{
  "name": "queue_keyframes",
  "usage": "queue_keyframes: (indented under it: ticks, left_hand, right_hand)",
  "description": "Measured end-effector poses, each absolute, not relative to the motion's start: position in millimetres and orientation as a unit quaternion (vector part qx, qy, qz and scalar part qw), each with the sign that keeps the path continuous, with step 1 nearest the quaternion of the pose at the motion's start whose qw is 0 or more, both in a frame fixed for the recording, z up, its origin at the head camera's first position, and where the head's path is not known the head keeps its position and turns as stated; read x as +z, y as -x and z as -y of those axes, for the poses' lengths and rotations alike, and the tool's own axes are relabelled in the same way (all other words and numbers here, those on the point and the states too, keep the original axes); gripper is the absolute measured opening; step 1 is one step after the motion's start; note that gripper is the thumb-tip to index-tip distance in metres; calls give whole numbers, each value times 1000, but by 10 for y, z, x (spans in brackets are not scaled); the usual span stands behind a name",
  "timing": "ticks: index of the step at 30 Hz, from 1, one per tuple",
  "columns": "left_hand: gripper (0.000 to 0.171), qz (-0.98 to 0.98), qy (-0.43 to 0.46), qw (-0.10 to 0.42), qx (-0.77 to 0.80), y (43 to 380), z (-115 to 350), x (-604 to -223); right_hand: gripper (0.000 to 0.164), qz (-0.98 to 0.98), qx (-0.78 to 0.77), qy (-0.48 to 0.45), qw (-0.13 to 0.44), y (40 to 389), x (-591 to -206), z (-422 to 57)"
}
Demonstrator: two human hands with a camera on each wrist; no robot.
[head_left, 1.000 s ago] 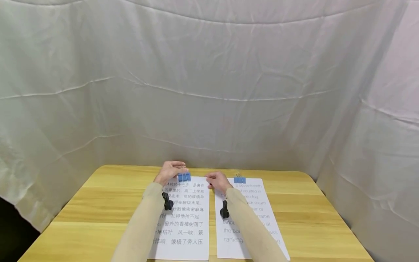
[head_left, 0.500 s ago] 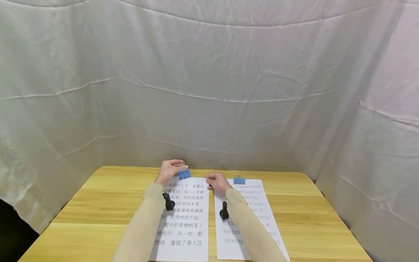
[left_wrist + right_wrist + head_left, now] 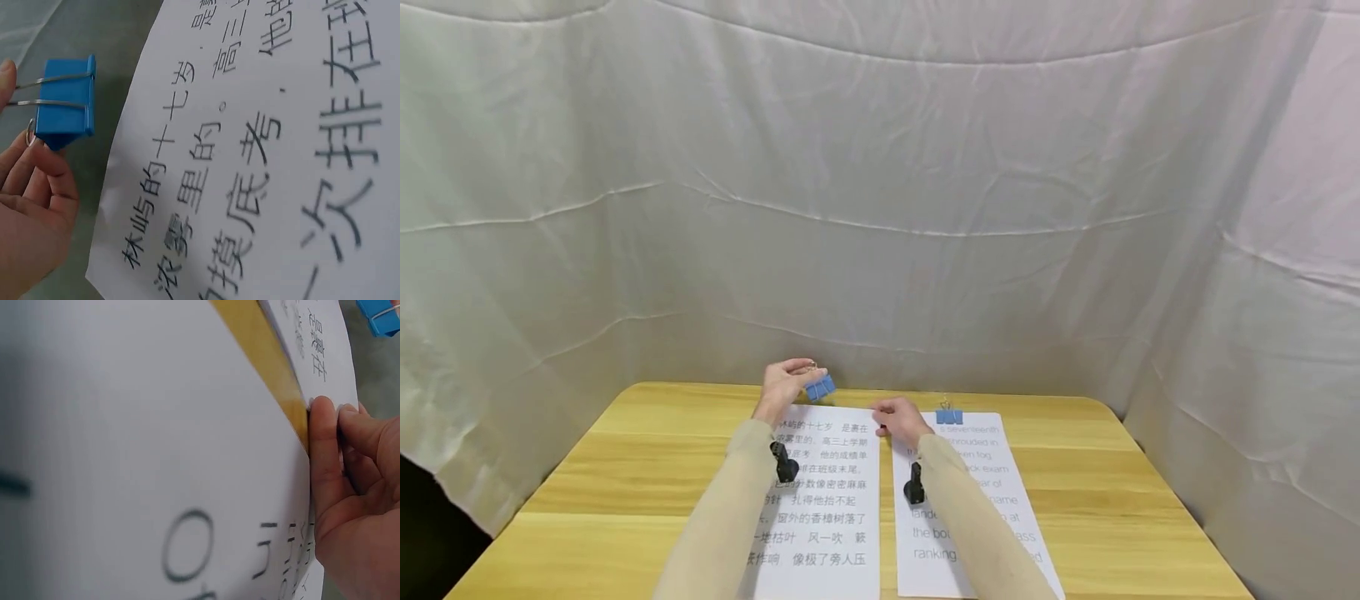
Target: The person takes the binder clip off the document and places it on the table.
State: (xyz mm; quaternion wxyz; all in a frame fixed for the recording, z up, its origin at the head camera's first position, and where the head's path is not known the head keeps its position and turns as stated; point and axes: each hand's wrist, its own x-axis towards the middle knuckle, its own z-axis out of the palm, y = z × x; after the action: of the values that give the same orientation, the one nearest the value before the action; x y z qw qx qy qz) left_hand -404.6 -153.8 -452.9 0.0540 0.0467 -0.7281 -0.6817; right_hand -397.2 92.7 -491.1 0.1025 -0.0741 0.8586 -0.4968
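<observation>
In the head view my left hand pinches a blue binder clip by its wire handles, just beyond the top edge of the left paper stack, printed with Chinese text. The left wrist view shows the binder clip apart from the paper edge, thumb on one side of the handles and fingers on the other. My right hand is at that stack's top right corner. Close up in the right wrist view, the thumb and fingers of the right hand pinch the corner of the paper stack.
To the right lies a second paper stack with English text, a blue binder clip on its top edge. Both stacks rest on a wooden table. A pale curtain hangs behind and at the sides.
My left hand has lifted the binder clip up and away from the top edge of the left stack, tilting it. My right hand has stayed at the corner.
</observation>
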Motion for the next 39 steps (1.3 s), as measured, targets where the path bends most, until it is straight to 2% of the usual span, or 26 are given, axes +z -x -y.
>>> queue_keyframes:
  ticks: [5, 12, 20, 25, 32, 39]
  left_hand:
    - [61, 736, -21, 26, -676, 4000, 1575, -4530]
    - [66, 734, -2, 18, -679, 3952, 1678, -4588]
    - [64, 731, -6, 8, -682, 3858, 1714, -4640]
    - [62, 717, -2, 17, -697, 3829, 1747, -4620]
    - [65, 738, 6, 2, -674, 3783, 1922, -4610]
    - [47, 755, 4, 17, -656, 3714, 2086, -4657]
  right_hand:
    - [29, -854, -504, 66, 107, 3978, -4889, -978]
    - [26, -847, -517, 59, 107, 4019, -4880, -1002]
    - [23, -842, -531, 66, 73, 4015, -4920, -1024]
    - [22, -842, -531, 62, 70, 4009, -4916, -1016]
    - [24, -846, -524, 68, 69, 3986, -4909, -978]
    - [26, -847, -521, 77, 70, 3987, -4920, -950]
